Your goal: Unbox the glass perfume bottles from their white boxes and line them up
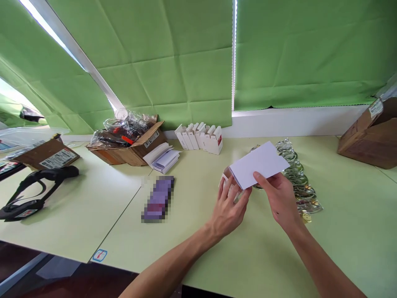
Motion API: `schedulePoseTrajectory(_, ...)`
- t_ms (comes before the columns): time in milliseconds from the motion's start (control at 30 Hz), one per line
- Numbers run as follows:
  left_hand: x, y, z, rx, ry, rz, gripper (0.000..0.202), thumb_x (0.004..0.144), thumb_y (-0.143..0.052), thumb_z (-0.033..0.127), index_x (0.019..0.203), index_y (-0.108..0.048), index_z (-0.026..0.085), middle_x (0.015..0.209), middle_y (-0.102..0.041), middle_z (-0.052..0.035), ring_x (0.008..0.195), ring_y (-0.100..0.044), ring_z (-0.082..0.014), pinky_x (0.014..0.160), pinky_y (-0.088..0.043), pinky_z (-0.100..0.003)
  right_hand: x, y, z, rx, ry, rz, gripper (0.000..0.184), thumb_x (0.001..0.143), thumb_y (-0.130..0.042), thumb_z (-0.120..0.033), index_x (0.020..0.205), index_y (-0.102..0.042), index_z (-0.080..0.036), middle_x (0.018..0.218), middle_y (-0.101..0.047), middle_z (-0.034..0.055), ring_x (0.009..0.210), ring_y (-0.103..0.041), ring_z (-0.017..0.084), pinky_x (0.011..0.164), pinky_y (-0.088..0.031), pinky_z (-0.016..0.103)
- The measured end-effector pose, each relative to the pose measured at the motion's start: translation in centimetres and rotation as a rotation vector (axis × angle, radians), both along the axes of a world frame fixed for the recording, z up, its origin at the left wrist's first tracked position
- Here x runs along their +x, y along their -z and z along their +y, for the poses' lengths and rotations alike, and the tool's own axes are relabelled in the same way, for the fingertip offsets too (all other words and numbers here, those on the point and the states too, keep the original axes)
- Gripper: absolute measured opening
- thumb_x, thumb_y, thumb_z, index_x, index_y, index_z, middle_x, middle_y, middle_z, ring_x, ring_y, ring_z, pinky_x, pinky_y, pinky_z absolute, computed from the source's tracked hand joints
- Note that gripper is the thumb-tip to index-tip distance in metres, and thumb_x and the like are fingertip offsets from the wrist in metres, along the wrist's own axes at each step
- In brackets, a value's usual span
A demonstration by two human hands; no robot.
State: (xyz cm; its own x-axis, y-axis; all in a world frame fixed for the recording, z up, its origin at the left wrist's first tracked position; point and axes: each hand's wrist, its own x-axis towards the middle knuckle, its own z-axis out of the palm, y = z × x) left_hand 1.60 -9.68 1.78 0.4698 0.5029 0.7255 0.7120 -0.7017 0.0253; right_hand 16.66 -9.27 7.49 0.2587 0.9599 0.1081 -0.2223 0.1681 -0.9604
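A small white carton (pixel 257 164) is raised over the table, its plain face toward me and its left end open. My right hand (pixel 281 198) grips its lower right part, with the thumb on the face and the other fingers behind. At the open end, my left hand (pixel 229 207) is curled round the edge and flap, and its fingers hide part of that end. Just right of the carton lies a row of coiled cables in clear bags (pixel 299 178), partly covered by my right hand.
Several white cartons (pixel 200 137) stand in a row by the wall. Left of them are flat white card sheets (pixel 163 158) and a cardboard box (pixel 133 151) of bagged items. A blurred purple phone-like object (pixel 159 198), a black headset-like strap (pixel 40 182) and a brown box (pixel 369 134) also lie about.
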Motion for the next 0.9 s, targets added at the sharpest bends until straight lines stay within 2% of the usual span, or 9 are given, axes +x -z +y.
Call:
schedulePoseTrajectory(233,-0.8,0.5,0.5,0.079,0.028,-0.061,0.046,0.089,-0.055,0.007,0.133,-0.05,0.022,0.123,-0.066,-0.0135,0.125,-0.061,-0.0257,0.11,-0.048,-0.05,0.0,0.6,0.1,-0.016,0.058,-0.117,0.047,0.075,-0.081,-0.047,0.111,-0.068,-0.02,0.113,-0.075,0.0102,0.098,-0.072,0.027,0.084,-0.058,0.041)
schedulePoseTrajectory(333,-1.3,0.4,0.6,0.084,0.076,-0.13,0.043,0.089,-0.061,0.015,0.13,-0.049,0.023,0.12,-0.066,-0.012,0.116,-0.066,-0.0241,0.105,-0.052,-0.046,0.3,0.6,0.0,-0.035,0.048,-0.193,0.045,0.075,-0.079,-0.048,0.108,-0.069,-0.019,0.109,-0.076,0.0103,0.095,-0.072,0.028,0.08,-0.058,0.04)
schedulePoseTrajectory(433,-1.9,-0.1,0.7,0.043,0.087,-0.263,0.041,0.087,-0.068,0.024,0.124,-0.05,0.022,0.127,-0.062,-0.0146,0.122,-0.061,-0.0272,0.103,-0.052,-0.045,0.5,0.4,-0.2,-0.054,0.046,-0.329,0.043,0.074,-0.079,-0.048,0.104,-0.07,-0.019,0.103,-0.077,0.0106,0.091,-0.072,0.028,0.076,-0.059,0.04)
schedulePoseTrajectory(500,-2.3,-0.6,0.9,-0.076,0.053,-0.38,0.043,0.087,-0.069,0.028,0.125,-0.049,0.022,0.137,-0.056,-0.0162,0.131,-0.054,-0.0294,0.106,-0.048,-0.048,0.5,0.3,-0.4,-0.055,0.047,-0.401,0.043,0.074,-0.079,-0.049,0.104,-0.07,-0.019,0.102,-0.077,0.0109,0.089,-0.073,0.029,0.075,-0.059,0.04)
schedulePoseTrajectory(567,-2.9,-0.9,1.6,-0.305,0.064,-0.501,0.053,0.088,-0.069,0.034,0.133,-0.044,0.022,0.145,-0.05,-0.0172,0.136,-0.049,-0.0303,0.109,-0.046,-0.049,0.5,0.1,-0.6,-0.055,0.039,-0.436,0.043,0.075,-0.077,-0.049,0.105,-0.07,-0.019,0.103,-0.077,0.0108,0.088,-0.073,0.028,0.074,-0.06,0.039)
schedulePoseTrajectory(633,-3.6,-1.1,2.5,-0.591,0.162,-0.575,0.061,0.088,-0.07,0.04,0.139,-0.04,0.022,0.144,-0.052,-0.0166,0.133,-0.053,-0.0297,0.107,-0.048,-0.048,0.5,0.1,-0.7,-0.055,0.023,-0.462,0.041,0.076,-0.076,-0.048,0.104,-0.069,-0.019,0.102,-0.077,0.0104,0.087,-0.073,0.027,0.073,-0.06,0.039)
schedulePoseTrajectory(700,-4.2,-1.0,3.4,-0.805,0.286,-0.602,0.057,0.088,-0.07,0.041,0.136,-0.046,0.022,0.137,-0.06,-0.014,0.124,-0.06,-0.0279,0.104,-0.051,-0.045,0.6,0.1,-0.6,-0.042,0.022,-0.487,0.04,0.076,-0.076,-0.046,0.104,-0.069,-0.019,0.101,-0.077,0.01,0.086,-0.072,0.027,0.073,-0.06,0.039)
schedulePoseTrajectory(767,-4.5,-0.8,4.1,-0.906,0.356,-0.65,0.049,0.086,-0.072,0.041,0.128,-0.055,0.021,0.127,-0.066,-0.0116,0.117,-0.064,-0.0262,0.102,-0.052,-0.043,0.8,0.3,-0.3,-0.011,0.03,-0.504,0.043,0.075,-0.077,-0.045,0.108,-0.066,-0.019,0.104,-0.075,0.0099,0.089,-0.072,0.027,0.074,-0.06,0.039)
schedulePoseTrajectory(900,-4.2,-0.1,4.8,-0.942,0.369,-0.811,0.049,0.081,-0.077,0.041,0.122,-0.057,0.021,0.122,-0.067,-0.0101,0.108,-0.067,-0.0234,0.093,-0.055,-0.04,1.3,0.5,0.6,0.04,0.007,-0.52,0.052,0.076,-0.077,-0.041,0.121,-0.061,-0.021,0.112,-0.072,0.01,0.095,-0.071,0.027,0.079,-0.06,0.042)
